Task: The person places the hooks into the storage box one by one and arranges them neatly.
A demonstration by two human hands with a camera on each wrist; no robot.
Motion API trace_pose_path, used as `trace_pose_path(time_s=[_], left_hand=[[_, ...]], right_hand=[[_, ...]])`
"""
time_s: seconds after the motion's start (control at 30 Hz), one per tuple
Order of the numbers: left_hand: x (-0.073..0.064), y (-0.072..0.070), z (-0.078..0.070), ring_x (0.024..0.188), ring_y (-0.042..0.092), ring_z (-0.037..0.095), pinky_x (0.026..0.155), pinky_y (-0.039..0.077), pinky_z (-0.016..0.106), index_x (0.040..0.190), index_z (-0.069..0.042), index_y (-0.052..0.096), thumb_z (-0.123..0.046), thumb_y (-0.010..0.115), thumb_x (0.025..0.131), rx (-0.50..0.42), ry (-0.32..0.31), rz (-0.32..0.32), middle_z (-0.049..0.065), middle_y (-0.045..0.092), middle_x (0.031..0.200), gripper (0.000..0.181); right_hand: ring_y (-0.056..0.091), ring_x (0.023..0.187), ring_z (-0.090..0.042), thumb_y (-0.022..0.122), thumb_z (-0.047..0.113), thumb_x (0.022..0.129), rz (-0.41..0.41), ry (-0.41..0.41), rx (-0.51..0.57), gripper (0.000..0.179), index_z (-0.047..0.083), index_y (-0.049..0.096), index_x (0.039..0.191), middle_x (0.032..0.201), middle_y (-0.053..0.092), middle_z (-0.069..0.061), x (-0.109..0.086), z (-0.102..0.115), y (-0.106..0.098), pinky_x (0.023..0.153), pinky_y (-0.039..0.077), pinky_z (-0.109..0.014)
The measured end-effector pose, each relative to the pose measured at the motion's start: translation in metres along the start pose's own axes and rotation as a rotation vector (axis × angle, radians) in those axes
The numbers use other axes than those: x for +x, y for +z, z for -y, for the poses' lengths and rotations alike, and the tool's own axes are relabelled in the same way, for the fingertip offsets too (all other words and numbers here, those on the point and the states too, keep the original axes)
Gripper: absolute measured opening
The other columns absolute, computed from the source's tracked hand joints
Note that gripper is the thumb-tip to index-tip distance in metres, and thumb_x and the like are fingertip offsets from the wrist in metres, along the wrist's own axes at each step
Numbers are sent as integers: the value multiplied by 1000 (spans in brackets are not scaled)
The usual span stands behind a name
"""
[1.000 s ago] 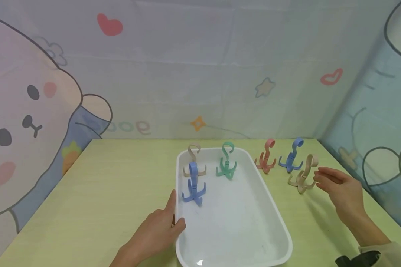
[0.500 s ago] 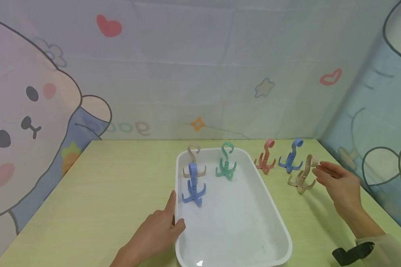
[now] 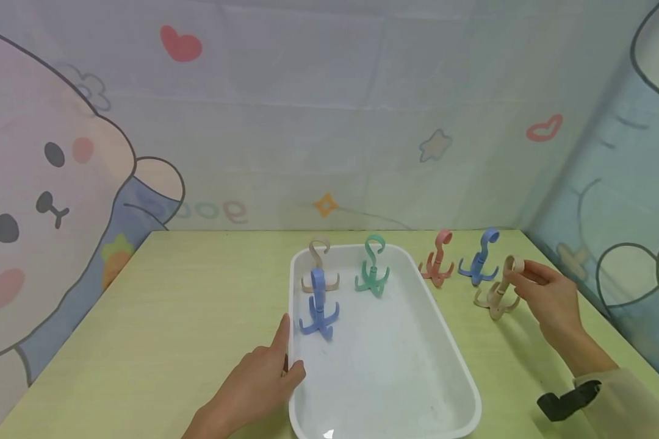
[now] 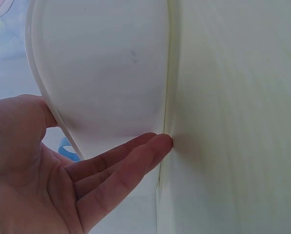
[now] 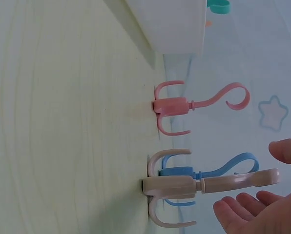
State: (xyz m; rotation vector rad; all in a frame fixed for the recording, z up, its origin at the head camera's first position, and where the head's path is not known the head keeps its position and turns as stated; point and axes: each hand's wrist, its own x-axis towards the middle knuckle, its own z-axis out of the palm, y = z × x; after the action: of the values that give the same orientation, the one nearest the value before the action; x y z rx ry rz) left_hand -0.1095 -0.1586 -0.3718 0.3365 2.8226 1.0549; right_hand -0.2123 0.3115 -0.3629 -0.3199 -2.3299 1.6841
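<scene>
At two o'clock from the tray [image 3: 387, 369] our left hand [image 3: 252, 381] pinches, our spread right hand [image 3: 554, 302], if closed unevenly, could topple the beige hook [image 3: 495, 301].

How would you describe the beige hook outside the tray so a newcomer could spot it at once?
Find the white tray on the yellow-green table. Then look to its right: the beige hook is nearest the head camera of three standing there. Its colour sets it apart from the red hook and blue hook behind it, its place outside the tray from the other beige hook.
</scene>
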Motion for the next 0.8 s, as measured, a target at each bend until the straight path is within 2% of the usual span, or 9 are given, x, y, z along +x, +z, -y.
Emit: trace_pose_path(time_s=[0.1, 0.37, 0.67, 0.8], left_hand=[[0, 0, 0, 62, 52, 12, 57, 39, 28, 169, -2, 17, -27, 57, 100, 3, -1, 0, -3, 72, 89, 83], [1, 0, 0, 64, 53, 12, 57, 39, 28, 169, -1, 16, -27, 57, 100, 9, -5, -1, -2, 73, 91, 84], [0, -1, 0, 65, 54, 11, 57, 39, 28, 168, 0, 17, -27, 58, 100, 19, 2, -3, -3, 72, 89, 83], [1, 0, 0, 64, 53, 11, 57, 39, 28, 168, 1, 17, -28, 58, 100, 21, 3, 0, -4, 71, 87, 84]], right_hand=[[61, 81, 18, 71, 31, 100, 4, 0, -36, 76, -8, 41, 157, 86, 59, 38, 4, 0, 2, 75, 54, -9], [62, 82, 17, 71, 33, 101, 31, 13, -20, 77, -10, 40, 157, 87, 60, 36, 12, 2, 5, 75, 54, -9], [68, 83, 10, 75, 29, 98, 77, 33, 146, 79, -12, 39, 155, 89, 66, 28, 18, 2, 4, 76, 57, -12], [68, 82, 9, 74, 29, 99, 86, 42, 168, 82, -14, 35, 157, 89, 66, 26, 20, 0, 4, 75, 57, -13]])
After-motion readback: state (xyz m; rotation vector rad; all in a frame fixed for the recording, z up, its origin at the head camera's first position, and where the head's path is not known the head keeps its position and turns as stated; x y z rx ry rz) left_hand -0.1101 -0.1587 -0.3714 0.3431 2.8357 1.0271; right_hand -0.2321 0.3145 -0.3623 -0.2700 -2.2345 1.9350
